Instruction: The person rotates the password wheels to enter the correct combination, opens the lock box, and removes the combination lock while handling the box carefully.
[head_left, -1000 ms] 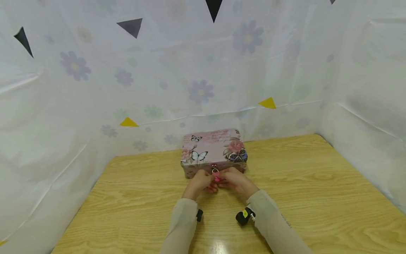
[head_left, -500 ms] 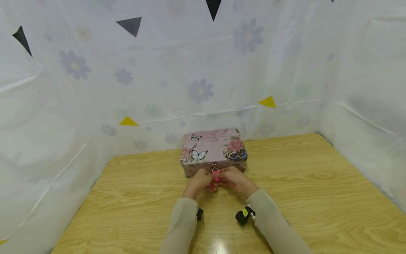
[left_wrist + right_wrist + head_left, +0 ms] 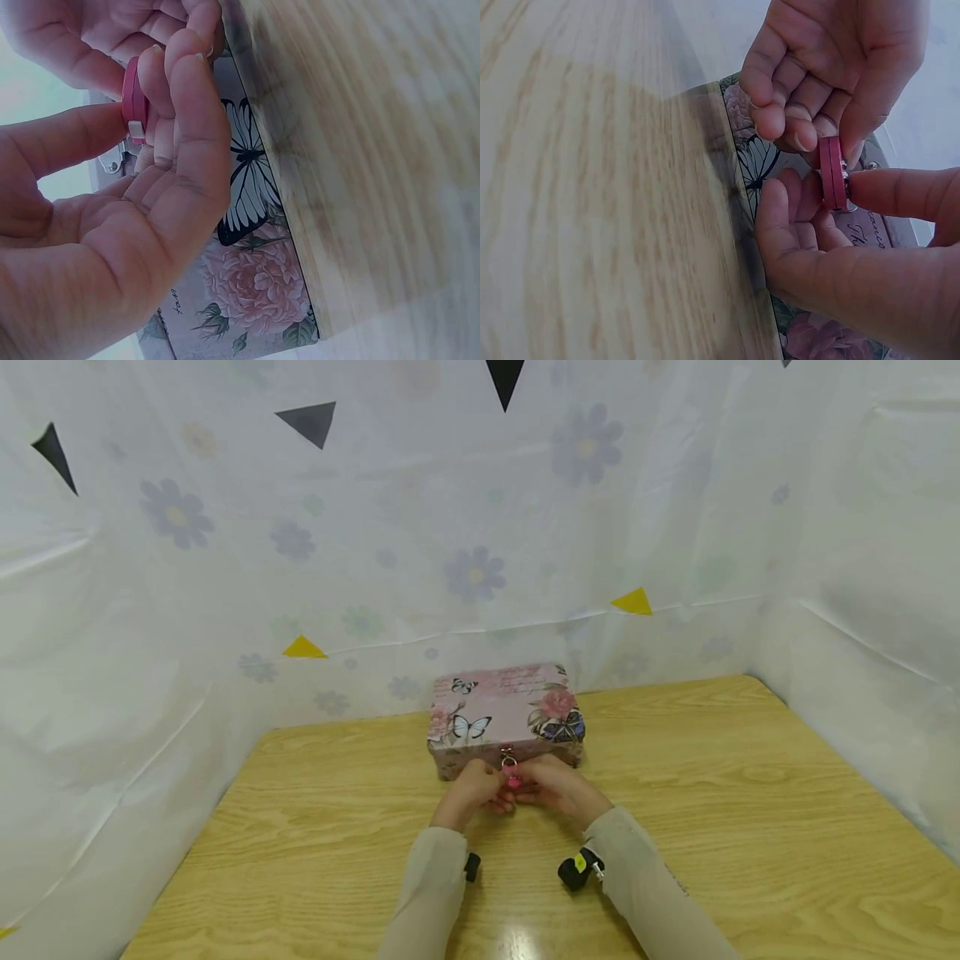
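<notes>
A pink padlock [image 3: 512, 774] hangs by its silver shackle [image 3: 509, 762] from the clasp [image 3: 507, 750] on the front of a pink tin box [image 3: 495, 710]. The box lid is down and printed with butterflies and roses. My left hand [image 3: 474, 787] pinches the padlock from the left. From the other side my right hand [image 3: 558, 785] pinches it too. In the right wrist view the padlock [image 3: 831, 172] is edge-on, with small metallic parts under my right thumb [image 3: 896, 191]. The left wrist view shows my left thumb [image 3: 71, 135] against the padlock [image 3: 134, 97].
The box stands near the back edge of a wood-grain table [image 3: 315, 827]. Behind it hangs a white floral sheet [image 3: 420, 568], with sheets at both sides as well. A black wrist camera [image 3: 576, 870] juts from the right sleeve [image 3: 637, 860].
The box and both arms stay in place. At the padlock, only a slight shift of the padlock and the right fingers shows.
</notes>
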The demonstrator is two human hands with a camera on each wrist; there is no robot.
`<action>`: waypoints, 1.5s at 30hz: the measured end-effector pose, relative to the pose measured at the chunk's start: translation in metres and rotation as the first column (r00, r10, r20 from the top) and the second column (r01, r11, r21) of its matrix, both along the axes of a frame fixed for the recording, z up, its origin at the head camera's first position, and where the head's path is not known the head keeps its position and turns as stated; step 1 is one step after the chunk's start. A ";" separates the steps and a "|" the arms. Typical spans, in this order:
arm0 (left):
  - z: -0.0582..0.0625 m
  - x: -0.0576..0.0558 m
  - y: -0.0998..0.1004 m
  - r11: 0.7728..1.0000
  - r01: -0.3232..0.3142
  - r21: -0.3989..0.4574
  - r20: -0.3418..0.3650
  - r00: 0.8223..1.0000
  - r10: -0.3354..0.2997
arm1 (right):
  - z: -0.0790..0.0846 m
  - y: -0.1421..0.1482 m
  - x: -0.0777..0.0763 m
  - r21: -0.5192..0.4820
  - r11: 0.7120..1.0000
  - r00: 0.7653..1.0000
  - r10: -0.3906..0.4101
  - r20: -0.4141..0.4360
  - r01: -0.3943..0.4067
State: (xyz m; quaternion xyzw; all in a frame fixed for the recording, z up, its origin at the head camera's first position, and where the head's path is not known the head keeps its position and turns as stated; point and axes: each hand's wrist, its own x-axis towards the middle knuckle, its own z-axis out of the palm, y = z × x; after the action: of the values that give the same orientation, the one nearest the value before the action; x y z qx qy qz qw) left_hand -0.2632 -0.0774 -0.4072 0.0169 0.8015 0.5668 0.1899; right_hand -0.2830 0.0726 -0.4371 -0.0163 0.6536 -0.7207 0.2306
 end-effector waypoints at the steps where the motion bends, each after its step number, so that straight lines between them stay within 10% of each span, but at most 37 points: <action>1: 0.004 0.002 0.000 1.000 0.005 0.002 -0.001 1.000 -0.005 | 0.000 0.000 0.000 0.005 1.000 1.000 0.007 -0.007 -0.007; 8: 0.029 0.017 0.004 1.000 0.012 -0.001 0.006 1.000 -0.012 | 0.000 0.000 0.001 0.003 1.000 0.998 0.022 -0.050 -0.022; 19: -0.006 -0.003 0.001 1.000 -0.020 -0.008 0.006 1.000 0.020 | 0.000 0.000 0.002 -0.028 0.999 0.997 0.041 -0.065 -0.043; 45: -0.004 -0.002 0.002 0.999 -0.021 -0.027 -0.004 1.000 0.021 | 0.005 0.002 0.002 0.005 1.000 0.999 0.031 -0.044 -0.031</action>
State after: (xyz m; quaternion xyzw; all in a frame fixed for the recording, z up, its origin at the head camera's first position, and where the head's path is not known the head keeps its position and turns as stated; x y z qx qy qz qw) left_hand -0.2653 -0.0749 -0.4111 0.0070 0.8097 0.5577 0.1826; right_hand -0.2808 0.0746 -0.4326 -0.0419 0.6598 -0.7150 0.2273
